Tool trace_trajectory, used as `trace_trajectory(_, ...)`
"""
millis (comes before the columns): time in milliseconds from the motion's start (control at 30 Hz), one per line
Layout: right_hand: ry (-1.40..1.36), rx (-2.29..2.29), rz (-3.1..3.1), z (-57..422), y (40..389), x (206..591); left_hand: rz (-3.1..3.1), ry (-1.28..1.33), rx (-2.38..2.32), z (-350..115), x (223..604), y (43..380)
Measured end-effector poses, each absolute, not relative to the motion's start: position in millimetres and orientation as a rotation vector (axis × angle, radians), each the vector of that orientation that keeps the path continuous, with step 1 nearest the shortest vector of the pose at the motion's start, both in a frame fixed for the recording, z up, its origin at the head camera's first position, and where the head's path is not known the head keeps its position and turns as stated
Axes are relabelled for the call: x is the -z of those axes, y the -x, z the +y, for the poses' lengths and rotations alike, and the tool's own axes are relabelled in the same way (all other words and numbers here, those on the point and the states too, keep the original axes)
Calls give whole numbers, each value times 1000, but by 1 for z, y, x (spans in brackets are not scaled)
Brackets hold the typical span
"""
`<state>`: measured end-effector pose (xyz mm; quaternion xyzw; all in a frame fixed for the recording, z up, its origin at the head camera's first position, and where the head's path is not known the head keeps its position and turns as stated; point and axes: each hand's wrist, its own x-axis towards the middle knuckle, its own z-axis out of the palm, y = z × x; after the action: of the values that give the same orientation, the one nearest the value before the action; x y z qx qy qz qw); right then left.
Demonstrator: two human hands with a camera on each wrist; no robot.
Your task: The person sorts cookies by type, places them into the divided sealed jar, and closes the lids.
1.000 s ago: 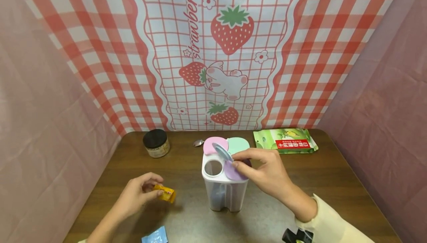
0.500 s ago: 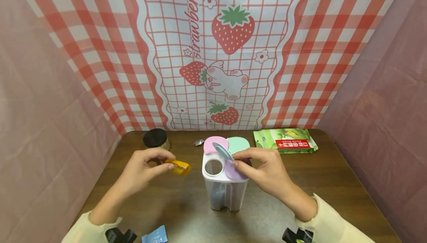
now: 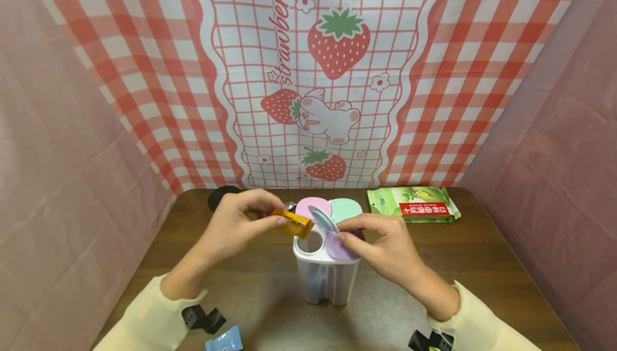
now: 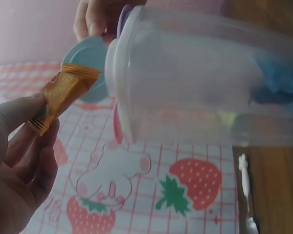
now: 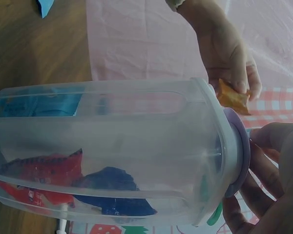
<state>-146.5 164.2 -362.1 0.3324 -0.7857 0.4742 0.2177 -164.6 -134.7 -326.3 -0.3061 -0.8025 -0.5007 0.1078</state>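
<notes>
In the head view my left hand point(image 3: 238, 226) pinches a small orange wrapped sweet point(image 3: 295, 224) just over the open round hole of a clear storage container point(image 3: 329, 281) with a white top. My right hand point(image 3: 385, 244) holds up the light-blue flap lid point(image 3: 322, 218) between thumb and fingers. The other flaps, pink point(image 3: 312, 207), mint green point(image 3: 347, 209) and purple point(image 3: 341, 247), lie down. Through the wall in the right wrist view I see a red packet point(image 5: 39, 173), a dark-blue packet point(image 5: 115, 190) and light-blue packets point(image 5: 53, 102) inside.
A light-blue packet point(image 3: 225, 339) lies near the table's front edge. A black-lidded jar point(image 3: 223, 196) is partly hidden behind my left hand. At the back right lies a green wipes-like packet point(image 3: 413, 204). A spoon point(image 4: 245, 190) lies behind the container.
My left hand has carried the orange sweet up and to the right, from above the table to the container's hole. The right hand and the raised flap have stayed put.
</notes>
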Motion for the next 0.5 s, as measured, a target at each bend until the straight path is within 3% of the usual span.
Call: trace_trajectory(500, -927, -1330, -2192, 165, 145, 360, -2358, 1060, 1328, -103, 344, 168)
